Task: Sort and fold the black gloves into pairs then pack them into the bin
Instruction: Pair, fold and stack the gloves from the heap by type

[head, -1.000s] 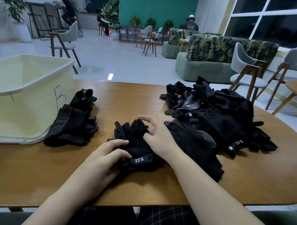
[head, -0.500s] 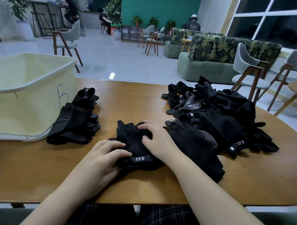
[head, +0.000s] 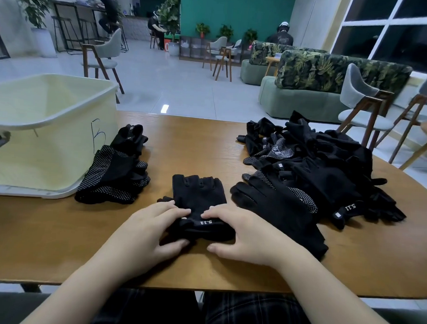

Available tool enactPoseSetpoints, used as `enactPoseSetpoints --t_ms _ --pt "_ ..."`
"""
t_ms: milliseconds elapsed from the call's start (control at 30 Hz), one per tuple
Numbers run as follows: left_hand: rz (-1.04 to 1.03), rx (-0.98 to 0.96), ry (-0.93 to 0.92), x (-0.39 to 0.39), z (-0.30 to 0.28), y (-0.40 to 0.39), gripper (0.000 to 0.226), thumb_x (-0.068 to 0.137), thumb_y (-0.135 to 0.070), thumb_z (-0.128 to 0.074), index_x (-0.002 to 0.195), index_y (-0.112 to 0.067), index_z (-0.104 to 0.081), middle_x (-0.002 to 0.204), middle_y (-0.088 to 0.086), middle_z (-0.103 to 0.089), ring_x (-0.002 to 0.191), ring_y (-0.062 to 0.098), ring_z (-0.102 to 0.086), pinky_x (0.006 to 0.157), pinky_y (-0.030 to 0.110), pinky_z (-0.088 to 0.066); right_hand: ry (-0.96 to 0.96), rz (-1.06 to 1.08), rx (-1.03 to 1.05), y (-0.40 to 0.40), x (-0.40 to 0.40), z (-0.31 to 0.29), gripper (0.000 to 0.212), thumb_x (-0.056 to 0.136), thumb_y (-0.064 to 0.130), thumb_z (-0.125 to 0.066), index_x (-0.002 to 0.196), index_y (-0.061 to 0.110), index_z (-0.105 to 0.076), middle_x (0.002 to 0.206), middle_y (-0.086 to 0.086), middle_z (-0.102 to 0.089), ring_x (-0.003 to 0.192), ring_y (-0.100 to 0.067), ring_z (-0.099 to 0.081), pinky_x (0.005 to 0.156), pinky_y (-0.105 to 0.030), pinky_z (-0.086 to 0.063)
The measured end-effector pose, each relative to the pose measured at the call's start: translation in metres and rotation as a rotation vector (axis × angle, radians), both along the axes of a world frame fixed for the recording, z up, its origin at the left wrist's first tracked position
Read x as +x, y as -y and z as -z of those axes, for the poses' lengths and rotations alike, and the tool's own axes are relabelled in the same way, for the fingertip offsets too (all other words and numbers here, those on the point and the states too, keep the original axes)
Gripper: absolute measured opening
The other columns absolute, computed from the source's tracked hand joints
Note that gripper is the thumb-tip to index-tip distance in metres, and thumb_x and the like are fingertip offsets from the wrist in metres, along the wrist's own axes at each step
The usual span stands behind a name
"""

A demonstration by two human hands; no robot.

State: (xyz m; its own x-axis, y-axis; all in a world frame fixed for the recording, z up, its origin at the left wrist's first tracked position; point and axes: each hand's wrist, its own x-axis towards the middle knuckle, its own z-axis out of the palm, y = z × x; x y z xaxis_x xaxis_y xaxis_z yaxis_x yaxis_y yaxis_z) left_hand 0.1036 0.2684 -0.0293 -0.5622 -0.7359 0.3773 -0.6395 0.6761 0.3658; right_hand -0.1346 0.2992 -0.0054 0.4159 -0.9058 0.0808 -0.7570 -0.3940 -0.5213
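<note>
A stacked pair of black gloves (head: 198,198) lies flat on the wooden table (head: 183,146) right in front of me, fingers pointing away, a white "5.11" tag on the cuff. My left hand (head: 146,230) grips the cuff's left end, fingers on top and thumb against the near edge. My right hand (head: 243,233) holds the cuff's right end the same way. A big heap of loose black gloves (head: 317,171) sits to the right. Folded dotted gloves (head: 114,177) lie left, beside the pale yellow bin (head: 50,120).
The bin stands at the table's left end, marked with a handwritten "B". Chairs (head: 363,114), sofas and seated people fill the room beyond the far edge. The table's near edge runs just under my wrists.
My right hand slid from the glove's finger end back to the cuff. The glove pair now lies smoothed flat with both hands at its cuff.
</note>
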Motion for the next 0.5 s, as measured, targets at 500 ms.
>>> enactPoseSetpoints --t_ms 500 --pt "-0.219 0.144 -0.206 -0.018 -0.022 0.03 0.044 0.093 -0.057 -0.036 0.126 -0.03 -0.048 0.104 -0.014 -0.057 0.098 0.006 -0.052 0.08 0.025 -0.037 0.232 0.303 -0.064 0.044 0.015 -0.008 0.021 0.096 0.035 -0.053 0.114 0.024 -0.054 0.093 0.015 -0.06 0.087 -0.006 -0.055 0.066 -0.011 -0.038"
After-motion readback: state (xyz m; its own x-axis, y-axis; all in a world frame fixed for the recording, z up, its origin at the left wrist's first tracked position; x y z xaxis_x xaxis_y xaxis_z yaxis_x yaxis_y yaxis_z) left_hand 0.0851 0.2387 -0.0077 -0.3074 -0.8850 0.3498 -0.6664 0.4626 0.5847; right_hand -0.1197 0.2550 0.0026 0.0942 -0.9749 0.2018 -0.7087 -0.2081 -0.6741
